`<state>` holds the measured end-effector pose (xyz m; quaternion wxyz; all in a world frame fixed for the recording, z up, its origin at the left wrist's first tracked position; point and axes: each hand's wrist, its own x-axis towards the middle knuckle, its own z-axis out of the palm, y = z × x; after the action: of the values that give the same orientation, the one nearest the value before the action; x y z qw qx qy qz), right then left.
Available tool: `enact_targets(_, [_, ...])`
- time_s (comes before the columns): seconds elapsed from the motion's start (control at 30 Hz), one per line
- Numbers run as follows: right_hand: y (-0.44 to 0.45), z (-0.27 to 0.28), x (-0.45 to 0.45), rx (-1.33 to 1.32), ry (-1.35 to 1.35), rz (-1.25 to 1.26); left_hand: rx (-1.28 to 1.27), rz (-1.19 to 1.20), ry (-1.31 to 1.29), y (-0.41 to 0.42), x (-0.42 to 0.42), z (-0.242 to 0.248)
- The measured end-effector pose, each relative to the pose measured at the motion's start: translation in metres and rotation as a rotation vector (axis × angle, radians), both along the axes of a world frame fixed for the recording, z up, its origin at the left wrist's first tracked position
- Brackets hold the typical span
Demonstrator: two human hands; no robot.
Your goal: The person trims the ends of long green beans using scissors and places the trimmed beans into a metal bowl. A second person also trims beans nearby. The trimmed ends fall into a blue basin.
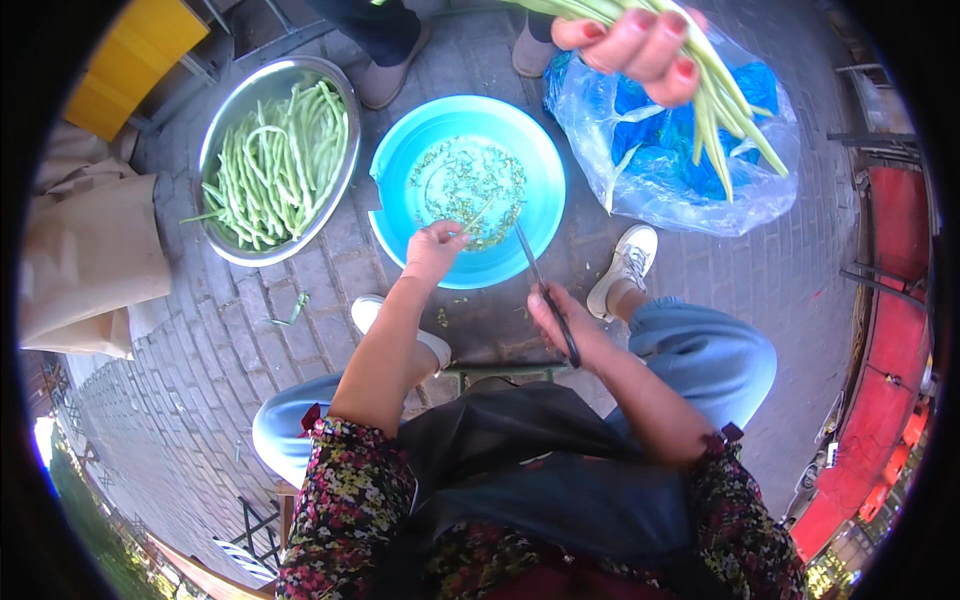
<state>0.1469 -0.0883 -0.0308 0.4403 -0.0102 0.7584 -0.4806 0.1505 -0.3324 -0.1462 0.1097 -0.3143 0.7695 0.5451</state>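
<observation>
Over the near left part of a turquoise plastic basin point(536, 247) is my left hand point(435, 251), its fingers closed on a thin green bean point(478, 216). Small cut green pieces point(469, 176) lie scattered on the basin's bottom. My right hand point(566, 326) grips scissors point(541, 281) by their dark handles, just outside the basin's near right rim, with the blades pointing over the basin. To the left stands an oval metal bowl point(217, 135) heaped with long green beans point(281, 161).
Another person's hand point(645, 56) holds a bunch of green beans point(720, 97) above a clear plastic bag point(720, 217) containing blue plastic. That person's shoes point(394, 71) stand beyond the basin. A yellow board point(139, 56) is at upper left. Bean scraps point(292, 309) lie on the brick paving.
</observation>
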Motion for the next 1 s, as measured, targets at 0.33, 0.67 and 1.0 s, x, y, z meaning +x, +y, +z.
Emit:
enact_targets(0.33, [-0.034, 0.017, 0.001, -0.140, -0.053, 0.000, -0.519, -0.293, 0.060, -0.033, 0.038, 0.126])
enact_targets(0.67, [-0.031, 0.039, 0.015, -0.238, -0.085, -0.008, 0.435, 0.396, 0.138, -0.035, 0.040, 0.108])
enact_targets(1.0, [-0.035, 0.027, 0.016, -0.176, -0.097, 0.117, 0.811, 0.614, 0.203, -0.015, 0.028, 0.102])
